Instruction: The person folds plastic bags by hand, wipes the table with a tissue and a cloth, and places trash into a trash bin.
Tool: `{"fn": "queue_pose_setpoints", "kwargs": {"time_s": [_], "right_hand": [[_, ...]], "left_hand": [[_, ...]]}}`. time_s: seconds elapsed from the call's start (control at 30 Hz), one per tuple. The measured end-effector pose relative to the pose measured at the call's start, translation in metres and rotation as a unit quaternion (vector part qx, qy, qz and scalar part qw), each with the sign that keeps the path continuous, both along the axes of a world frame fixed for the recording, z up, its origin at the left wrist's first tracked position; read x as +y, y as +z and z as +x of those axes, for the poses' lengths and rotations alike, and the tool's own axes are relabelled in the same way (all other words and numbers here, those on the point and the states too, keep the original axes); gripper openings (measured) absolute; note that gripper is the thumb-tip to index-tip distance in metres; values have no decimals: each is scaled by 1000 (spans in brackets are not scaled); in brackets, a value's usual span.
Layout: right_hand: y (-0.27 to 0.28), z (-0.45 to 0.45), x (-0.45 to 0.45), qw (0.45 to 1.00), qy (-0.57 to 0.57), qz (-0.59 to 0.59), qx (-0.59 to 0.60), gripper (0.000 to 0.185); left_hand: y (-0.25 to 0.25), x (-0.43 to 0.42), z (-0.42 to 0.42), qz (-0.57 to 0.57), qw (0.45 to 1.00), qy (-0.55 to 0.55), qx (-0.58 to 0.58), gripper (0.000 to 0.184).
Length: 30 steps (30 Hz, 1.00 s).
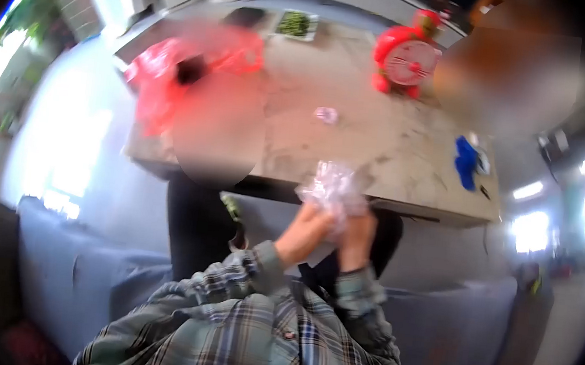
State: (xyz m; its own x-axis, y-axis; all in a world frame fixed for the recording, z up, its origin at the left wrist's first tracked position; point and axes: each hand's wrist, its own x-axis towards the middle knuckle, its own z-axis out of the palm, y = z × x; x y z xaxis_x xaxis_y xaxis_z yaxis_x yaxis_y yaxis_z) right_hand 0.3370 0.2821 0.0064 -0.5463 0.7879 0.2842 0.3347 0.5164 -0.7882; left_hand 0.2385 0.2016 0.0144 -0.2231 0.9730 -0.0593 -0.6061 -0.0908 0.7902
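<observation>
A crumpled clear plastic bag point(333, 185) is bunched up in front of me, above my lap at the near edge of the table. My left hand point(307, 230) is closed around its lower left side. On the other side my right hand point(358, 233) grips it too, close against the left. Motion blur softens the fingers, and I cannot make out anything inside the bag. Just beyond it, a small pinkish crumpled piece point(326, 115) lies on the tabletop.
The table point(303, 77) carries a red plastic bag point(158, 72) at left, partly blurred. A white tray of green pieces point(295, 25) sits at the back. A red character-shaped clock point(411, 59) stands back right, with a blue item point(464, 162) near the right edge.
</observation>
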Motion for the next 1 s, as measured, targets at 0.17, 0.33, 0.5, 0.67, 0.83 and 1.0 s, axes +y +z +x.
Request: {"fn": "queue_pose_setpoints", "kwargs": {"time_s": [0.17, 0.33, 0.5, 0.67, 0.83, 1.0], "right_hand": [[43, -41, -56, 966, 54, 236, -91, 31], [68, 2, -57, 891, 134, 428, -74, 24], [29, 98, 27, 878, 196, 350, -260, 13], [-4, 123, 63, 911, 163, 185, -329, 11], [4, 113, 99, 914, 212, 81, -336, 13], [5, 92, 132, 898, 262, -30, -351, 14]], "left_hand": [[21, -6, -37, 26, 987, 156, 4, 29], [14, -39, -145, -7, 938, 261, 227, 17], [17, -42, -232, -90, 862, 439, 239, 15], [-65, -7, -302, -298, 473, 338, 757, 33], [-78, 1, -287, -264, 486, 330, 765, 31], [-67, -1, -286, -303, 430, 243, 815, 25]]}}
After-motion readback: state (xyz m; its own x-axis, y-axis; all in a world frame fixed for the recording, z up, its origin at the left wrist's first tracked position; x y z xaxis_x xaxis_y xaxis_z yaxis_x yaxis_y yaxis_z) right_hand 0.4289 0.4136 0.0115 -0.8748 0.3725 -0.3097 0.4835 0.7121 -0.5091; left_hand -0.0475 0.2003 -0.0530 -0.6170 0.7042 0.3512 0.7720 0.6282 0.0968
